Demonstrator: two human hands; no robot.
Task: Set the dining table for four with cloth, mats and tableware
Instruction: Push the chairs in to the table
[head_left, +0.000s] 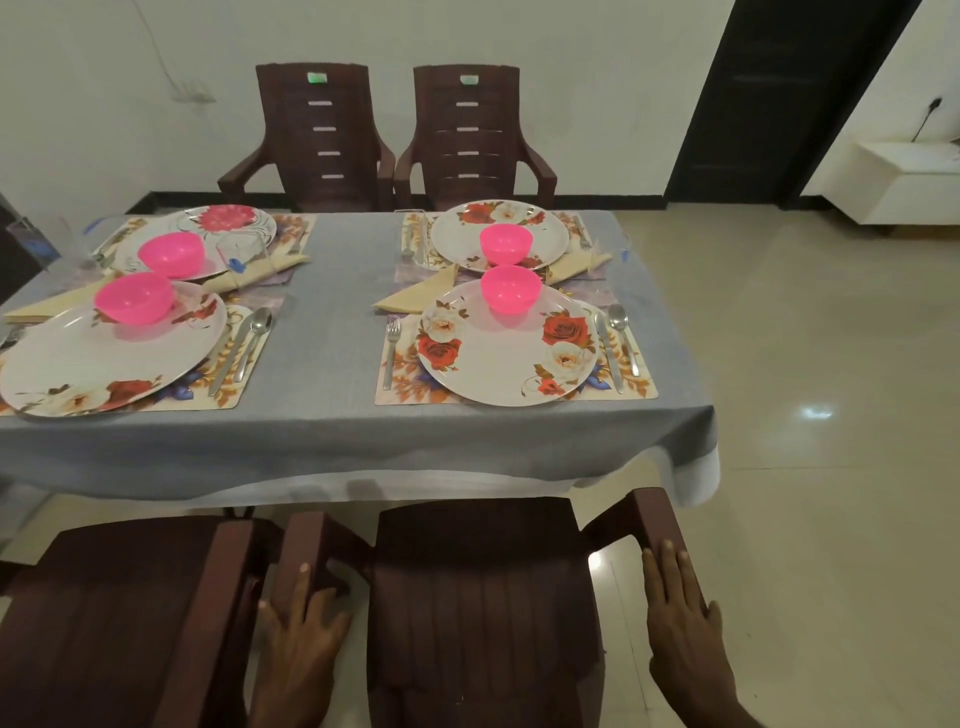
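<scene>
A grey-blue cloth (337, 322) covers the table. On it lie several floral mats, each with a flowered plate and a pink bowl; the near right plate (506, 348) carries a pink bowl (510, 289), with a fork (390, 353) to its left and a knife and spoon (621, 332) to its right. Folded cream napkins (415, 296) lie between the settings. A brown chair (483, 597) stands in front of me. My left hand (298, 639) rests with straight fingers on its left armrest. My right hand (680, 629) lies flat on its right armrest.
A second brown chair (119, 613) stands to the left of mine. Two more brown chairs (317, 135) face me across the table by the wall. Clear glasses (244, 252) stand among the left settings. Tiled floor (810, 415) spreads to the right, with a dark doorway (769, 98) behind.
</scene>
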